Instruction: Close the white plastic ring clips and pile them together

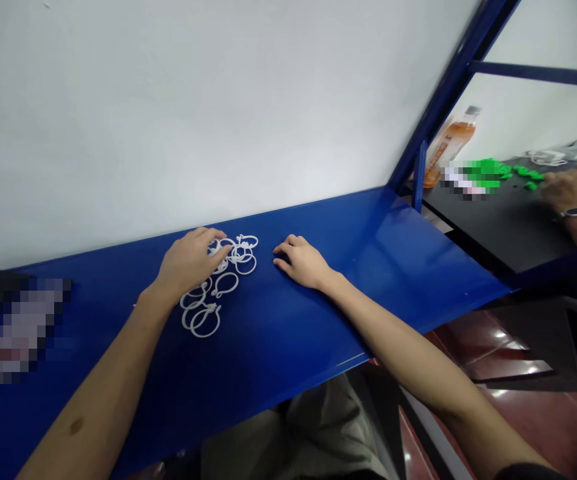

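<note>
Head view: left hand [192, 255] loosely spread over white rings [226, 273]; right hand [306, 262], also loosely spread, on blue tabletop [268, 320].

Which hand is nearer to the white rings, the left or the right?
The left. The left hand is right at the white rings, partly covering them; the right hand is off to their right, apart from them.

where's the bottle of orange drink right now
In the head view, the bottle of orange drink stands at the upper right, on the black table, between the blue frame post and the green pieces.
</note>
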`<move>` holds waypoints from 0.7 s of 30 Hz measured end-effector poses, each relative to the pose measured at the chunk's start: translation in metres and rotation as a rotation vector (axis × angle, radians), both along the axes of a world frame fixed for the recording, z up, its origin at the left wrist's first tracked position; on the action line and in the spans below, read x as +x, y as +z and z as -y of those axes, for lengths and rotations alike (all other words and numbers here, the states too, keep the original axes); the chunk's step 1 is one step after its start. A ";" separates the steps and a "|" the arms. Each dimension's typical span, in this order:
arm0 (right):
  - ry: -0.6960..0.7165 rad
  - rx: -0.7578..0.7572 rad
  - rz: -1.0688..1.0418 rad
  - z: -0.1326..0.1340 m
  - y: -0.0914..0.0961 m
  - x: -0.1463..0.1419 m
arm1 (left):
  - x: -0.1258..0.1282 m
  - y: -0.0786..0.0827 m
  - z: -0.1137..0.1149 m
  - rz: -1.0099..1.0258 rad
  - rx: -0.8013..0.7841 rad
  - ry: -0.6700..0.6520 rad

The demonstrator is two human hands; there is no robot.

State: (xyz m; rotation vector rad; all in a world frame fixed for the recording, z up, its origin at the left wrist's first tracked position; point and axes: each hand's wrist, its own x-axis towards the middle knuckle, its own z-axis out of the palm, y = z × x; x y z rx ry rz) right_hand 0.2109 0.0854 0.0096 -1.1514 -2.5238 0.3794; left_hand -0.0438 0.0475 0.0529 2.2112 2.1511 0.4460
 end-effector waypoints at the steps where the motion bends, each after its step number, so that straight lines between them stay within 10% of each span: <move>1: -0.001 -0.001 0.001 0.000 0.000 0.000 | -0.001 0.001 0.003 -0.002 -0.006 0.001; 8: 0.005 0.005 -0.012 0.000 -0.002 -0.001 | -0.025 0.010 0.045 -0.011 0.179 0.088; 15: 0.010 0.018 -0.012 -0.002 -0.003 0.000 | -0.032 -0.035 0.091 -0.189 0.007 0.017; 21: 0.018 0.032 -0.023 -0.003 -0.007 0.000 | -0.033 -0.055 0.085 -0.113 -0.058 0.058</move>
